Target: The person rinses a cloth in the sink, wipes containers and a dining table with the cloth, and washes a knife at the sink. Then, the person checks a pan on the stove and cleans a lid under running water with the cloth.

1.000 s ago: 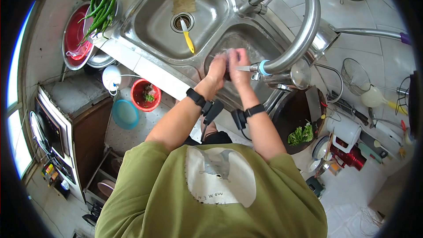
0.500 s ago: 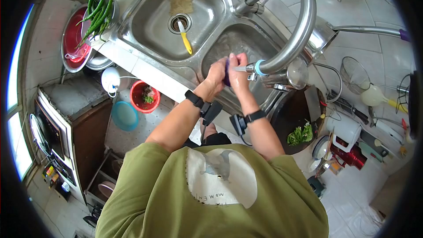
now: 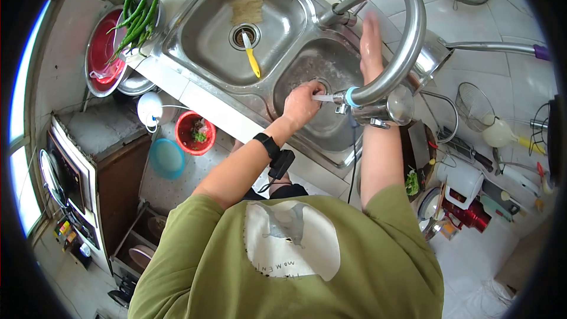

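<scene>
My left hand (image 3: 304,103) is over the right sink basin (image 3: 345,147), its fingers curled closed beside the stream of water (image 3: 323,98) from the tap's spout. What it holds, if anything, is hidden from me. My right hand (image 3: 371,44) reaches past the curved metal tap (image 3: 413,35), slightly blurred, with its fingers stretched out below the tap's small lever (image 3: 359,7); nothing shows in it. A knife with a yellow handle (image 3: 253,63) lies in the left basin (image 3: 201,41) by the drain, near a tan scrap (image 3: 247,9).
Green chillies (image 3: 140,15) rest on a bowl at the counter's left end. On the floor stand a red bucket (image 3: 182,126) with scraps and a blue basin (image 3: 166,158). Cut greens (image 3: 412,183) lie to the right, near a cleaver (image 3: 418,140).
My right hand has left my left hand and moved up and right towards the tap's base. The purple thing between both hands is out of sight. My left hand stays by the stream.
</scene>
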`<control>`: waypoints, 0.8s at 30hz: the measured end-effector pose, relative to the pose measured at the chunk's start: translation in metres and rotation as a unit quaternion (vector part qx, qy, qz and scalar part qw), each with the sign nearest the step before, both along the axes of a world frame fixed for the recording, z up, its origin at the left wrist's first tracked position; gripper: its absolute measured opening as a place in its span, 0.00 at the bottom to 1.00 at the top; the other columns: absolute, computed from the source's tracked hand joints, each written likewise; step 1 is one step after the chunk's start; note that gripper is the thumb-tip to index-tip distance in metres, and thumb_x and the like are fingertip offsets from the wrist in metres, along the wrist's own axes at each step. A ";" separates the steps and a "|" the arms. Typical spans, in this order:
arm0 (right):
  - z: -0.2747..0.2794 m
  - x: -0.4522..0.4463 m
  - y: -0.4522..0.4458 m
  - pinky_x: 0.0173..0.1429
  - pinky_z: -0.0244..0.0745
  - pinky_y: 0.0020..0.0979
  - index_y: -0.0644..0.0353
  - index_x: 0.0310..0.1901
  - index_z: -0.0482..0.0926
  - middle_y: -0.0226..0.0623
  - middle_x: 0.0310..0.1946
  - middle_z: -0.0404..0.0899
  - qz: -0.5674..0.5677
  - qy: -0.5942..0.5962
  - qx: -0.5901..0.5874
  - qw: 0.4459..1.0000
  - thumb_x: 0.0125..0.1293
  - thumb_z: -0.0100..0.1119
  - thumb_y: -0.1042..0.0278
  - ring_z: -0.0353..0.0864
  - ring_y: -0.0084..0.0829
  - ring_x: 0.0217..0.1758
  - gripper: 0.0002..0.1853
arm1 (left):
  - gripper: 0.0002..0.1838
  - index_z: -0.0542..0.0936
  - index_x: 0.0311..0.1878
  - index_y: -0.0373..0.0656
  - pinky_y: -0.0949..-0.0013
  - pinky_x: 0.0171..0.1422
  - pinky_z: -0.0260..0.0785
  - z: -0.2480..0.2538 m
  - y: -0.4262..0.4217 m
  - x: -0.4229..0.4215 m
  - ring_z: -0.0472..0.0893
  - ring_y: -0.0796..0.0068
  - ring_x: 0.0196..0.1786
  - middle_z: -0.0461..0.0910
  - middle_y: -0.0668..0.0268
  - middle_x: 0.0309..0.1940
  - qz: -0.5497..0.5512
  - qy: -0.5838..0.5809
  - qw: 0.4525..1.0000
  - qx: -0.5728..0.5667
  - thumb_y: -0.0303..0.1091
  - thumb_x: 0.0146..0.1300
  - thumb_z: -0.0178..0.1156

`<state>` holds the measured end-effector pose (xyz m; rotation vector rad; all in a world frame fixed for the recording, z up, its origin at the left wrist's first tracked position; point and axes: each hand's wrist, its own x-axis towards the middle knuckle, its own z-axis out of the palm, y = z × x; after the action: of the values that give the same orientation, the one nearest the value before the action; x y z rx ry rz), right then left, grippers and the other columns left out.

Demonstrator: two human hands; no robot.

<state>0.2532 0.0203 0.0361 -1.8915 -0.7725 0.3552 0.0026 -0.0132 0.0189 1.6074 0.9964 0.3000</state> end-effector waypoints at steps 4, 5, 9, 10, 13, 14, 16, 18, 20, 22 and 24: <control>-0.009 -0.012 -0.017 0.85 0.59 0.40 0.66 0.80 0.66 0.45 0.77 0.71 0.034 0.125 0.050 0.990 0.85 0.55 0.50 0.69 0.36 0.80 0.33 | 0.11 0.85 0.52 0.43 0.64 0.53 0.76 -0.026 -0.002 -0.012 0.85 0.71 0.45 0.87 0.60 0.41 -0.014 -0.011 0.996 -0.091 0.38 0.76 0.61; -0.010 -0.021 -0.025 0.86 0.57 0.40 0.66 0.80 0.66 0.45 0.78 0.70 0.032 0.168 0.061 0.983 0.85 0.55 0.49 0.67 0.37 0.81 0.34 | 0.11 0.85 0.51 0.42 0.67 0.54 0.74 -0.025 0.002 -0.014 0.83 0.75 0.45 0.86 0.64 0.40 0.025 -0.050 0.982 -0.179 0.37 0.77 0.60; -0.046 -0.104 -0.101 0.84 0.61 0.39 0.64 0.79 0.68 0.43 0.75 0.74 0.009 0.358 -0.042 0.933 0.81 0.61 0.42 0.71 0.35 0.78 0.38 | 0.11 0.85 0.50 0.43 0.71 0.59 0.73 -0.012 0.018 -0.015 0.82 0.77 0.48 0.84 0.69 0.41 0.143 -0.172 0.897 -0.381 0.36 0.81 0.55; -0.063 -0.133 -0.110 0.82 0.63 0.38 0.62 0.78 0.70 0.42 0.72 0.77 -0.038 0.418 -0.060 0.906 0.80 0.62 0.42 0.74 0.34 0.75 0.38 | 0.10 0.84 0.51 0.43 0.70 0.59 0.74 -0.012 0.022 -0.013 0.82 0.76 0.48 0.84 0.69 0.42 0.189 -0.227 0.848 -0.440 0.36 0.82 0.55; -0.029 -0.193 -0.098 0.79 0.68 0.36 0.60 0.75 0.74 0.41 0.70 0.79 -0.034 0.409 0.068 0.909 0.81 0.62 0.53 0.76 0.32 0.72 0.29 | 0.15 0.82 0.55 0.43 0.61 0.65 0.77 -0.044 0.024 -0.006 0.84 0.69 0.54 0.86 0.64 0.50 0.151 -0.242 0.805 -0.520 0.39 0.84 0.49; -0.021 -0.199 -0.091 0.78 0.69 0.36 0.61 0.73 0.76 0.41 0.68 0.80 -0.023 0.349 0.079 0.933 0.81 0.62 0.57 0.77 0.32 0.71 0.26 | 0.17 0.81 0.57 0.43 0.59 0.67 0.77 -0.059 0.019 -0.005 0.84 0.67 0.56 0.85 0.62 0.54 0.098 -0.261 0.776 -0.565 0.41 0.85 0.46; -0.019 -0.192 -0.075 0.73 0.73 0.34 0.62 0.66 0.80 0.41 0.60 0.86 0.067 0.104 0.063 0.990 0.83 0.58 0.64 0.82 0.31 0.66 0.17 | 0.21 0.78 0.65 0.45 0.54 0.71 0.76 -0.059 0.004 -0.002 0.83 0.63 0.62 0.84 0.59 0.60 0.140 -0.296 0.703 -0.631 0.47 0.87 0.42; -0.008 -0.184 -0.067 0.64 0.78 0.32 0.61 0.67 0.80 0.37 0.50 0.88 0.077 0.106 0.067 0.989 0.83 0.58 0.63 0.86 0.27 0.55 0.18 | 0.21 0.78 0.65 0.47 0.54 0.72 0.75 -0.023 -0.006 0.000 0.83 0.63 0.63 0.84 0.60 0.60 0.200 -0.246 0.710 -0.629 0.48 0.88 0.41; -0.003 -0.178 -0.064 0.55 0.79 0.28 0.59 0.68 0.80 0.31 0.42 0.86 0.032 0.237 0.083 0.967 0.84 0.59 0.60 0.84 0.21 0.46 0.19 | 0.21 0.78 0.64 0.48 0.54 0.72 0.74 -0.011 -0.010 0.005 0.83 0.64 0.63 0.84 0.62 0.60 0.227 -0.235 0.723 -0.609 0.48 0.88 0.40; -0.001 -0.182 -0.062 0.48 0.77 0.27 0.57 0.65 0.80 0.28 0.34 0.80 -0.011 0.300 0.117 0.947 0.84 0.58 0.55 0.78 0.19 0.38 0.18 | 0.21 0.78 0.63 0.49 0.54 0.73 0.74 -0.012 -0.015 0.011 0.83 0.64 0.63 0.84 0.63 0.59 0.254 -0.227 0.733 -0.589 0.49 0.88 0.40; -0.003 -0.180 -0.063 0.47 0.76 0.28 0.57 0.61 0.81 0.24 0.30 0.75 -0.112 0.474 0.183 0.854 0.83 0.59 0.49 0.76 0.20 0.36 0.20 | 0.21 0.78 0.62 0.48 0.56 0.73 0.73 -0.011 -0.018 0.015 0.83 0.65 0.62 0.84 0.64 0.59 0.302 -0.201 0.787 -0.499 0.48 0.88 0.39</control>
<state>0.0736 -0.0428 0.0331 -1.1896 0.0614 0.8368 0.0180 -0.0313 0.0083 0.2080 1.0355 0.4241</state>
